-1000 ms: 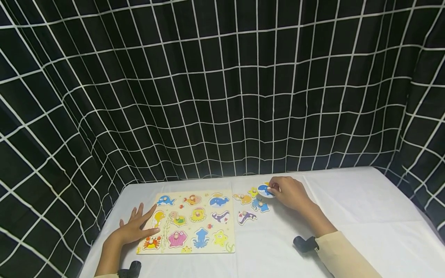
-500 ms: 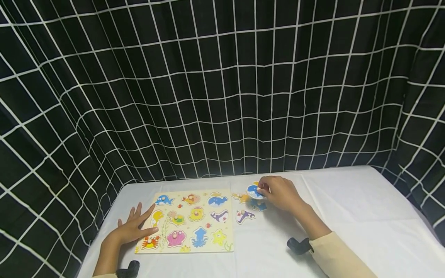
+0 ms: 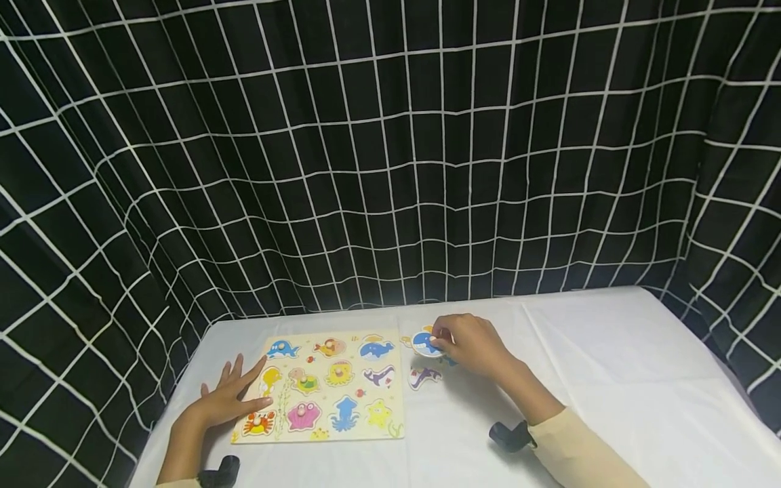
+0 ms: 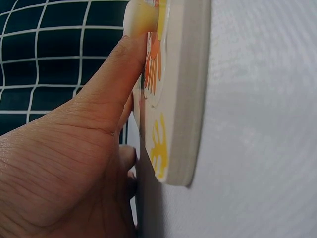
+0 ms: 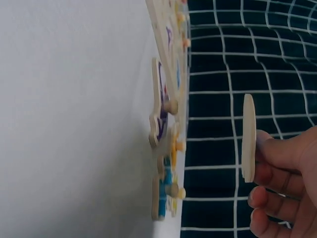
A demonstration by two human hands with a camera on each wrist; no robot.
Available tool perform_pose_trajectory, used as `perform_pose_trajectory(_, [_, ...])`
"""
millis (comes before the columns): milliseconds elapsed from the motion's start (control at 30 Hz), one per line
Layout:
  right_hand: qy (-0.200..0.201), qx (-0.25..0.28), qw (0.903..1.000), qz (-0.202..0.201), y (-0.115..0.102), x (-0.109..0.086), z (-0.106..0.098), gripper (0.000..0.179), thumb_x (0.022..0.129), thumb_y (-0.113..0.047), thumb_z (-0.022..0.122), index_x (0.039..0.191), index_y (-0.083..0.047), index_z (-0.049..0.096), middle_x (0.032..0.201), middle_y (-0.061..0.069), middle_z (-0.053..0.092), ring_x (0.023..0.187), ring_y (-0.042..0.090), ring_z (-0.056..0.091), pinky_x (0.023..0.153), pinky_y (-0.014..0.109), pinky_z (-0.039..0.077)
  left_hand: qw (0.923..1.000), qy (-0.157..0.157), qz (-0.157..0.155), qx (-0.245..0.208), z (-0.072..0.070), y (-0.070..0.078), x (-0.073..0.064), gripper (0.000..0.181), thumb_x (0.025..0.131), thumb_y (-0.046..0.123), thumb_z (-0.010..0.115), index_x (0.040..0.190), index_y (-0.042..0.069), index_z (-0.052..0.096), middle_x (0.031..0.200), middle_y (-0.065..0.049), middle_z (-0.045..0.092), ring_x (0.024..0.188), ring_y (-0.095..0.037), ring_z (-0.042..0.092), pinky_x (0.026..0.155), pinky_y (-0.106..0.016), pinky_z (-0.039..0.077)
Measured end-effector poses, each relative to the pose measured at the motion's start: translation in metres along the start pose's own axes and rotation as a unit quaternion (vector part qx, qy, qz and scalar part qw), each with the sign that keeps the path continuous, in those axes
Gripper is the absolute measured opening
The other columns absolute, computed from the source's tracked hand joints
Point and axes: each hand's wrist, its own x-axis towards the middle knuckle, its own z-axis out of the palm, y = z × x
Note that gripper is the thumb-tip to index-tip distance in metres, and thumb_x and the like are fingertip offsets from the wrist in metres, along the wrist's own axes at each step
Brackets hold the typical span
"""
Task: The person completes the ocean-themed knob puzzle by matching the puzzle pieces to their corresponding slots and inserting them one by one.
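Observation:
My right hand point(image 3: 472, 346) pinches a blue whale puzzle piece point(image 3: 422, 343) by its knob, just right of the wooden puzzle board point(image 3: 354, 436). In the right wrist view this whale piece point(image 5: 249, 139) is edge-on and lifted off the table. Fingers spread, my left hand point(image 3: 222, 400) rests on the board's left side; its thumb lies by the crab piece point(image 3: 258, 424). A crab, pink shell, turtle, octopus, fish and blue shark sit in the board. Its whale point(image 3: 376, 350), orca, squid and starfish spots show only printed pictures.
Beside the board lies a purple orca piece point(image 3: 425, 377). A blue piece point(image 5: 163, 193) and a yellow-orange piece point(image 5: 177, 144) lie nearby, mostly hidden in the head view. White cloth point(image 3: 598, 379) covers the table. Black grid curtains point(image 3: 390, 169) enclose the back and sides.
My right hand has carried the whale piece leftward toward the board, passing over the loose pieces. My left hand stays on the board. The whole head view has shifted slightly.

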Motion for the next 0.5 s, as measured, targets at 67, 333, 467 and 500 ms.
perform_pose_trajectory(67, [-0.005, 0.0, 1.0, 0.0, -0.003, 0.0, 0.001, 0.011, 0.089, -0.025, 0.08, 0.093, -0.016, 0.075, 0.069, -0.015, 0.059, 0.062, 0.006, 0.049, 0.06, 0.03, 0.043, 1.0, -0.005, -0.001, 0.004, -0.004, 0.007, -0.005, 0.101, 0.082, 0.071, 0.066, 0.162, 0.027, 0.022, 0.166, -0.029, -0.006, 0.15, -0.053, -0.012, 0.102, -0.079, -0.02])
perform_pose_trajectory(333, [-0.008, -0.001, 1.0, -0.004, -0.017, 0.002, 0.005, 0.009, 0.088, -0.024, 0.08, 0.09, -0.018, 0.074, 0.07, -0.014, 0.06, 0.064, 0.007, 0.05, 0.062, 0.031, 0.044, 0.9997, -0.02, -0.014, 0.002, -0.011, 0.025, -0.011, 0.1, 0.085, 0.064, 0.069, 0.162, 0.02, 0.022, 0.165, -0.03, -0.007, 0.149, -0.054, -0.011, 0.104, -0.081, -0.015])
perform_pose_trajectory(467, [-0.015, -0.003, 0.9998, -0.014, -0.028, 0.005, 0.008, 0.008, 0.089, -0.025, 0.08, 0.091, -0.019, 0.075, 0.073, -0.013, 0.064, 0.067, 0.007, 0.052, 0.063, 0.031, 0.046, 0.9999, -0.008, -0.011, -0.002, -0.008, 0.017, -0.007, 0.103, 0.081, 0.069, 0.069, 0.162, 0.023, 0.024, 0.165, -0.029, -0.005, 0.149, -0.054, -0.011, 0.103, -0.081, -0.017])
perform_pose_trajectory(500, [-0.017, -0.002, 0.9997, -0.017, -0.03, 0.006, 0.009, 0.008, 0.089, -0.025, 0.08, 0.091, -0.019, 0.075, 0.073, -0.013, 0.064, 0.067, 0.007, 0.053, 0.063, 0.031, 0.046, 0.9999, -0.006, -0.012, -0.003, -0.006, 0.013, -0.005, 0.104, 0.08, 0.071, 0.069, 0.161, 0.023, 0.024, 0.166, -0.029, -0.005, 0.15, -0.054, -0.011, 0.103, -0.08, -0.018])
